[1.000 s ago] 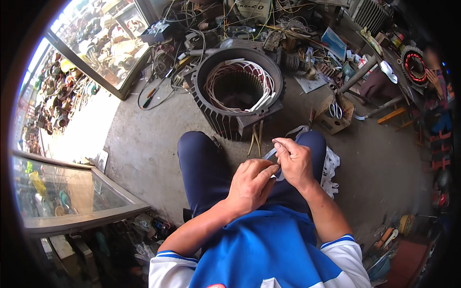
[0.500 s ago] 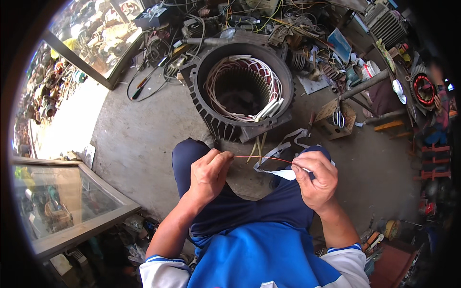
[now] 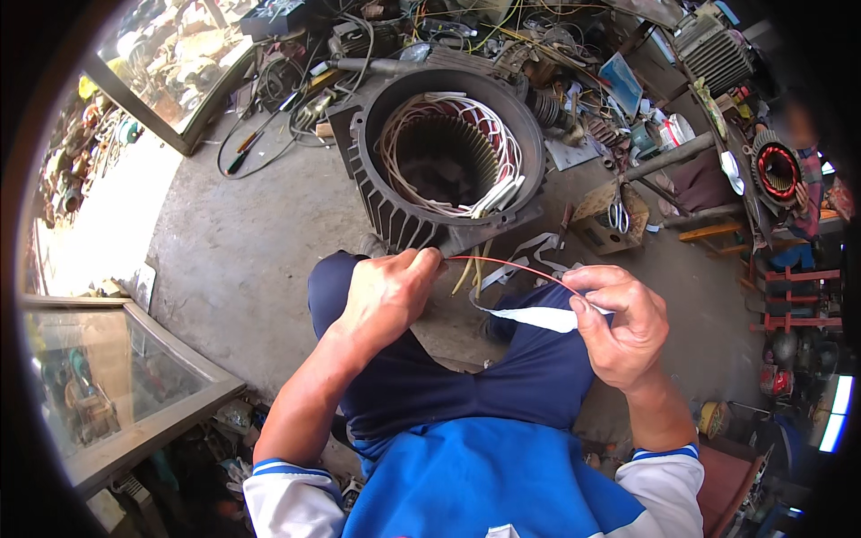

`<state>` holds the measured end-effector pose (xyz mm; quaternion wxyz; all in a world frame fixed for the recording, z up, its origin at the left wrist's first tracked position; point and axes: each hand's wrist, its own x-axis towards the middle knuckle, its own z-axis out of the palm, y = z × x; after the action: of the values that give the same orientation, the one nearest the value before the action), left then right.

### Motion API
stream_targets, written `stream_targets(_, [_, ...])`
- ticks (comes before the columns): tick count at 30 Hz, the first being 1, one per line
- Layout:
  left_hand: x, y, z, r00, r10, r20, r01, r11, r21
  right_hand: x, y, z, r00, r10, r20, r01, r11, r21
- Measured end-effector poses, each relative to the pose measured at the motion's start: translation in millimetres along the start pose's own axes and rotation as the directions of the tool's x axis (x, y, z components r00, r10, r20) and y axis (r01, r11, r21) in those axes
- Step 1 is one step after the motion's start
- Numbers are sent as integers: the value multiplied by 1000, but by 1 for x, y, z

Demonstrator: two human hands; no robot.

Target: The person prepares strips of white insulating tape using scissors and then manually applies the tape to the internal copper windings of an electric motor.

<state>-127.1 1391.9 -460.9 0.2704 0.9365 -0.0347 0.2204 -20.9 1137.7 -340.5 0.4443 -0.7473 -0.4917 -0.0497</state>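
A thin red wire (image 3: 525, 266) runs between my two hands above my knees, bowed slightly upward. My left hand (image 3: 392, 291) pinches its left end, fingers closed. The right end is held between the thumb and fingers of my right hand (image 3: 626, 327). A white strip of cloth or tape (image 3: 538, 317) lies across my right thigh, and part of it passes behind my right hand. Beyond my knees stands a large finned motor housing (image 3: 366, 184), open at the top. White-sleeved windings (image 3: 508, 193) circle the inside of its bore.
Scissors (image 3: 619, 213) lean on a cardboard box (image 3: 587, 224) right of the housing. A screwdriver (image 3: 240, 157) lies on the floor at left. A glass-fronted cabinet (image 3: 215, 394) stands lower left. At far right a person is beside a stator with red windings (image 3: 777, 170).
My left hand has risen a little toward the housing, and my right hand has shifted to the right. More of the red wire shows between them, with a stronger bow.
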Motion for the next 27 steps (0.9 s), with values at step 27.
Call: stream_targets(27, [157,-93,84,890,-304,341,417,845,-335,155,316,37,882,-299,366,423,844,-329])
